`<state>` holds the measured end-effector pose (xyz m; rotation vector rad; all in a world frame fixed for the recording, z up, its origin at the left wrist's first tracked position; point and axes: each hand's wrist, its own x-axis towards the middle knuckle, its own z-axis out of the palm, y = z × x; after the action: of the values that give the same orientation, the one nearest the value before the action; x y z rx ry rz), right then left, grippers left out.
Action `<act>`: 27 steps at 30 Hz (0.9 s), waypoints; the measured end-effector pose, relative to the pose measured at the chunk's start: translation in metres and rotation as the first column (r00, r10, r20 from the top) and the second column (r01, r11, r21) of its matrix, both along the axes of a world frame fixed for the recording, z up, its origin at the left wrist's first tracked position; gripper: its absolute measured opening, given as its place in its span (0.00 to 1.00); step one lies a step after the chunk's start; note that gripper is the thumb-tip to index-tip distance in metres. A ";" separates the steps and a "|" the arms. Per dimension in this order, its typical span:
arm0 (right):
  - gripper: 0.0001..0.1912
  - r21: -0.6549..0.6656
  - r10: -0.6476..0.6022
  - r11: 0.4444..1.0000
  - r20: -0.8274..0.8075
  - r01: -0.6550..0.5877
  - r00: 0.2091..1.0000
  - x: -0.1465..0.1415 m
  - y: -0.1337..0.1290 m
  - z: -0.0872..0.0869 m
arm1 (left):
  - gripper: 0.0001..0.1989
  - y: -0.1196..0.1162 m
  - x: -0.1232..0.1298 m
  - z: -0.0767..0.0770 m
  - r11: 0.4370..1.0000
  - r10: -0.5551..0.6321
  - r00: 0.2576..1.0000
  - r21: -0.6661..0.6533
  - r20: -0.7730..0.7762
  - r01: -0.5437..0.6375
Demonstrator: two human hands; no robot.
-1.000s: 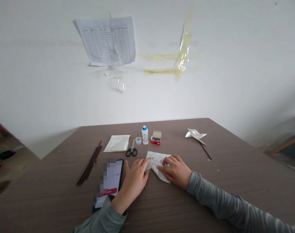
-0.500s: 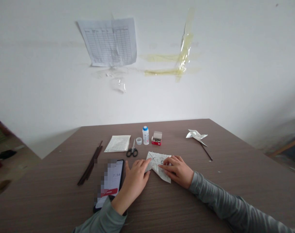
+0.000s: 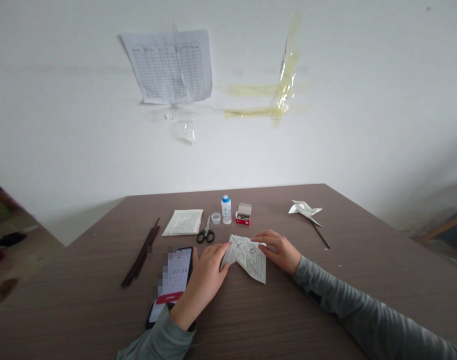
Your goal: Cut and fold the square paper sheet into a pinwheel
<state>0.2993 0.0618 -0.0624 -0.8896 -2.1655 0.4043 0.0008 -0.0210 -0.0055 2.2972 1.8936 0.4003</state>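
Paper (image 3: 248, 256): on the desk (image 3: 288, 320), between both hands
Left hand (image 3: 206, 270): grip spread, fingertips at the paper's left edge
Right hand (image 3: 283, 251): grip loosely spread at the upper right corner, contact unclear

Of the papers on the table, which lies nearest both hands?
The sheet with dark lines, lying between the left hand and the right hand. The square paper is farther back by the scissors; the paper pinwheel lies off to the right.

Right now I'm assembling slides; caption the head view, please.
Left hand and right hand at a printed paper sheet, scissors and pinwheel also on the table.
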 end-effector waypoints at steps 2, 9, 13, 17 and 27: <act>0.20 0.028 0.032 0.999 0.024 -0.033 0.999 0.000 0.015 0.007 | 0.33 0.000 -0.002 0.002 1.000 0.020 1.000 0.007 -0.018 -0.019; 0.27 0.067 -0.008 0.998 0.159 -0.003 0.987 -0.025 0.073 0.034 | 0.26 -0.003 -0.009 0.008 0.999 0.040 0.995 -0.008 -0.091 -0.040; 0.29 0.032 -0.047 0.999 0.229 0.041 0.972 -0.053 0.094 0.043 | 0.23 -0.004 -0.013 0.011 0.999 0.044 0.995 -0.026 -0.095 -0.046; 0.31 -0.046 -0.001 0.999 0.291 0.015 0.957 -0.078 0.106 0.044 | 0.25 -0.004 -0.018 0.006 0.999 0.030 0.996 -0.039 -0.087 -0.034; 0.45 -0.145 0.018 0.989 0.200 0.012 0.980 -0.104 0.126 0.028 | 0.25 -0.002 -0.026 -0.002 0.996 0.025 0.991 -0.079 -0.133 -0.036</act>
<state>0.1957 0.1878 -0.0341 -1.0469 -2.3447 0.4978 -0.0257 -0.0229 -0.0073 2.2963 1.9683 0.1738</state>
